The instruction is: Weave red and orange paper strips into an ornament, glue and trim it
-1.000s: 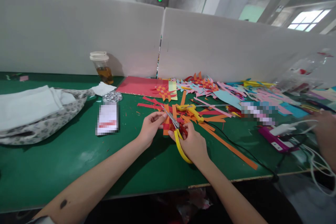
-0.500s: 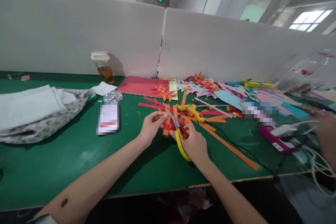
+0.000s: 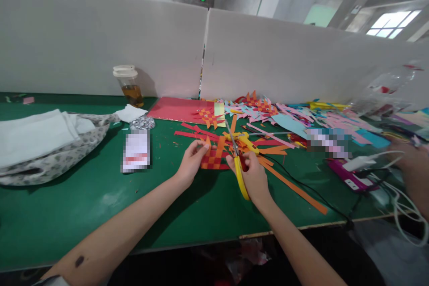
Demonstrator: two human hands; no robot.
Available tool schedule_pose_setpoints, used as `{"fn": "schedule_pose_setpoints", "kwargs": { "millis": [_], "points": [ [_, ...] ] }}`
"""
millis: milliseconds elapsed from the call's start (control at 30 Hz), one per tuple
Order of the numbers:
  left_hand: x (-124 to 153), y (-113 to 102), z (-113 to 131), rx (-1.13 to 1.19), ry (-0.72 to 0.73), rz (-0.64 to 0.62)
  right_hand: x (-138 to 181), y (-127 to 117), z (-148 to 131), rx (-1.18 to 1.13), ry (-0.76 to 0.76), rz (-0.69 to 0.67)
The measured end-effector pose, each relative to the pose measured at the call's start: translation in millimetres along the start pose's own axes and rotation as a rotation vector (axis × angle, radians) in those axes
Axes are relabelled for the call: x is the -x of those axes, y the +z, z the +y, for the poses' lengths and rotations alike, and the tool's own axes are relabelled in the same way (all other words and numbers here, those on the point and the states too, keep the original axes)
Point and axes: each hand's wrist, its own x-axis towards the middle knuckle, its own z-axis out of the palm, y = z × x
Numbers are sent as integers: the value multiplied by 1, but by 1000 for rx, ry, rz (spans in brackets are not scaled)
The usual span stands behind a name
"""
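My left hand (image 3: 193, 157) is closed, pinching the left side of a red and orange woven paper piece (image 3: 212, 160). Loose strip ends stick up from the weave. In my right hand (image 3: 253, 174) is a pair of scissors (image 3: 240, 174) with yellow handles, its blades pointing up and away from me. The right thumb is close to the weave's right edge; whether it touches is unclear. Just beyond my hands lies a yellow glue gun (image 3: 246, 141) among orange and red paper strips. A finished-looking woven paper fish (image 3: 208, 118) rests on a red sheet (image 3: 174, 111).
Coloured paper scraps (image 3: 328, 123) pile along the white partition (image 3: 134, 31). A lidded cup (image 3: 130, 89) stands back left, near a cloth bundle (image 3: 50, 147). At right are a magenta power strip (image 3: 350, 176), cables, a plastic bottle (image 3: 389, 82) and another person's hand (image 3: 409, 161).
The scissors have moved right, off the woven piece, and their blades point more upright. The weave is spread flatter and shows more of its checks between my hands.
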Motion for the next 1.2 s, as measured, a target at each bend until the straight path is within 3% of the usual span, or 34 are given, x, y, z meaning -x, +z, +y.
{"fn": "schedule_pose_setpoints", "kwargs": {
  "millis": [167,567,867,1200],
  "points": [
    [-6,-5,-4,88,-163,76,-5,-3,5,55,37,31],
    [-11,-8,-5,126,40,90,1,2,-4,233,-13,-118],
    [-5,-4,-2,141,1,26,4,4,-6,240,-34,-149],
    [-11,-7,2,247,-26,117,6,1,-7,280,-75,-58]
  ]
}}
